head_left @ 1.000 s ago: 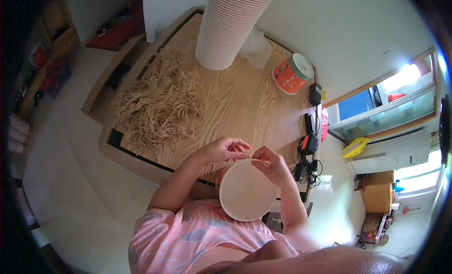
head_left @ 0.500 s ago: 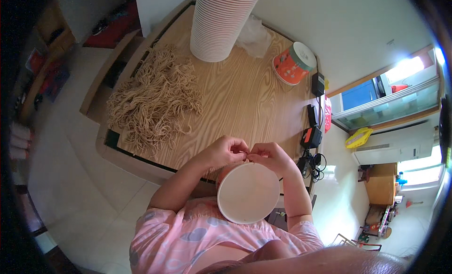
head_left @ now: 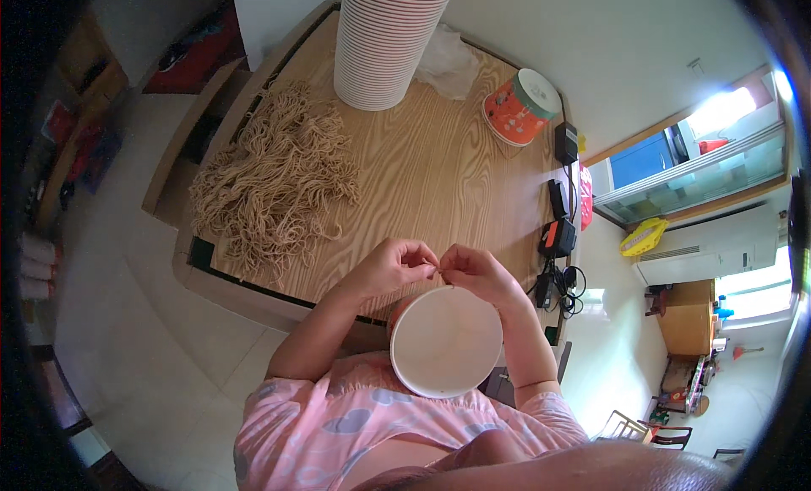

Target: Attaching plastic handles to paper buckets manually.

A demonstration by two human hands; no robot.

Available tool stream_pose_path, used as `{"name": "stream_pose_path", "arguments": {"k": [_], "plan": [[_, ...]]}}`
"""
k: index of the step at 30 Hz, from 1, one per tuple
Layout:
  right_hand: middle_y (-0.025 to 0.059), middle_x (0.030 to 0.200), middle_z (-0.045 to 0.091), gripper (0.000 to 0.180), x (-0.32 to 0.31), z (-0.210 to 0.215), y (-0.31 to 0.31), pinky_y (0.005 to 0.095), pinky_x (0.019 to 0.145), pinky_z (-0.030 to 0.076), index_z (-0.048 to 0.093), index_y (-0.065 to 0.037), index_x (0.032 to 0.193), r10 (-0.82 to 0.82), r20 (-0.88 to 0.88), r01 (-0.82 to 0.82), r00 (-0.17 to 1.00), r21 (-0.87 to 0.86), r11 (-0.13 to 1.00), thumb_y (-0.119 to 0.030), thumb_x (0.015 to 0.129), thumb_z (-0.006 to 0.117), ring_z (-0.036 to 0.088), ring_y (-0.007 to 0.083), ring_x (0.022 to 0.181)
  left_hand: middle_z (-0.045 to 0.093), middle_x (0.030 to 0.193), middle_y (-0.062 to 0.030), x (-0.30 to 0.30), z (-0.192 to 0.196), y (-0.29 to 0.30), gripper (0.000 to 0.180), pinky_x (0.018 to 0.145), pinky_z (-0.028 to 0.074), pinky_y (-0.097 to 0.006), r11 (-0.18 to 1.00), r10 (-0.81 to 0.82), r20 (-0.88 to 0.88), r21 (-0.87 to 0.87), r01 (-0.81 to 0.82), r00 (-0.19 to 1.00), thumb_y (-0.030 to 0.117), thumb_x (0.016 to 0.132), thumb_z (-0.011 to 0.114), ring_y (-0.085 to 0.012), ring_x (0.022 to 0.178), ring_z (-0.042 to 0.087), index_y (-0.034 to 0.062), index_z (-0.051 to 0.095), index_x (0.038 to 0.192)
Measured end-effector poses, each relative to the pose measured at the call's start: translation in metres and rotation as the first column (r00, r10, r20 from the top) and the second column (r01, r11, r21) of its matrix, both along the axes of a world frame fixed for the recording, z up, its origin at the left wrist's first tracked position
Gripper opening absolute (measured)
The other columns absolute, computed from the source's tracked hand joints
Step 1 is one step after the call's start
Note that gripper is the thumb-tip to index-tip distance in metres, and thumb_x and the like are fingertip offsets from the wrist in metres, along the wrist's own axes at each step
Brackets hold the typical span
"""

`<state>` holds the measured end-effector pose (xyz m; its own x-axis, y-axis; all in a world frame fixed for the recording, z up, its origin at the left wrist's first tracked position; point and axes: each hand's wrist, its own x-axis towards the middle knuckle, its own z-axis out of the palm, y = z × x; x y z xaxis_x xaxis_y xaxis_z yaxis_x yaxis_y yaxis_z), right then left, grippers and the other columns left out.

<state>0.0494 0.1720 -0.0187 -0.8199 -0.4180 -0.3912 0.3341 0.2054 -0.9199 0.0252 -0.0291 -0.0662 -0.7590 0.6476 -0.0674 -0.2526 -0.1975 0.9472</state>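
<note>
A white-lined paper tub (head_left: 446,343) with a partly visible orange outside rests against my front at the table edge, its wide mouth facing up. Just beyond its far rim, my left hand (head_left: 393,267) and my right hand (head_left: 477,273) meet fingertip to fingertip. Both are closed in a pinch on what looks like a thin beige string, mostly hidden by the fingers. Farther left on the table lies a loose heap of beige strings (head_left: 274,179).
A tall stack of white-rimmed tubs (head_left: 384,48) stands at the back, beside a crumpled clear plastic bag (head_left: 448,62). An orange tub (head_left: 519,109) sits upside down at the back right. Black adapters (head_left: 557,238) and coiled cables (head_left: 570,288) line the right edge.
My hands stay pinched together and have risen slightly off the tub's far rim, with a small gap now between their fingertips. The view has shifted slightly.
</note>
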Motion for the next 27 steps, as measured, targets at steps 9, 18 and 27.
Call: {"name": "stream_pose_path", "arguments": {"k": [9, 18, 27], "plan": [[-0.0055, 0.075, 0.053, 0.005, 0.0, 0.002, -0.004, 0.0159, 0.056, 0.037, 0.057, -0.003, 0.084, -0.031, 0.025, 0.03, 0.999, 0.049, 0.998, -0.005, 0.084, 0.062, 0.048, 0.0009, 0.067, 0.063, 0.08, -0.0022, 0.001, -0.005, 0.001, 0.01, 0.069, 0.048, -0.022, 1.0, 0.019, -0.037, -0.022, -0.02, 0.999, 0.006, 0.082, 0.062, -0.0071, 0.074, 0.058, 0.0001, 0.063, 0.089], [-0.0054, 0.071, 0.053, 0.004, 0.002, 0.009, -0.005, 0.0165, 0.052, 0.036, 0.058, -0.002, 0.085, -0.083, -0.019, 0.084, 0.996, 0.099, 0.992, -0.004, 0.084, 0.061, 0.048, 0.0011, 0.063, 0.062, 0.079, -0.0015, 0.003, -0.003, -0.005, 0.012, 0.069, 0.047, -0.023, 0.988, 0.077, -0.109, -0.123, -0.09, 0.991, 0.005, 0.08, 0.063, -0.0073, 0.072, 0.057, 0.0006, 0.062, 0.091], [-0.0043, 0.068, 0.053, 0.007, 0.001, 0.005, -0.002, 0.0163, 0.051, 0.035, 0.058, -0.002, 0.083, -0.073, -0.022, 0.075, 0.997, 0.103, 0.992, -0.007, 0.085, 0.06, 0.047, 0.0016, 0.061, 0.061, 0.074, -0.0022, 0.011, 0.018, 0.008, 0.014, 0.061, 0.047, -0.024, 0.962, 0.118, -0.279, -0.206, -0.179, 0.953, 0.005, 0.079, 0.064, -0.0074, 0.065, 0.056, 0.0008, 0.06, 0.091]]}}
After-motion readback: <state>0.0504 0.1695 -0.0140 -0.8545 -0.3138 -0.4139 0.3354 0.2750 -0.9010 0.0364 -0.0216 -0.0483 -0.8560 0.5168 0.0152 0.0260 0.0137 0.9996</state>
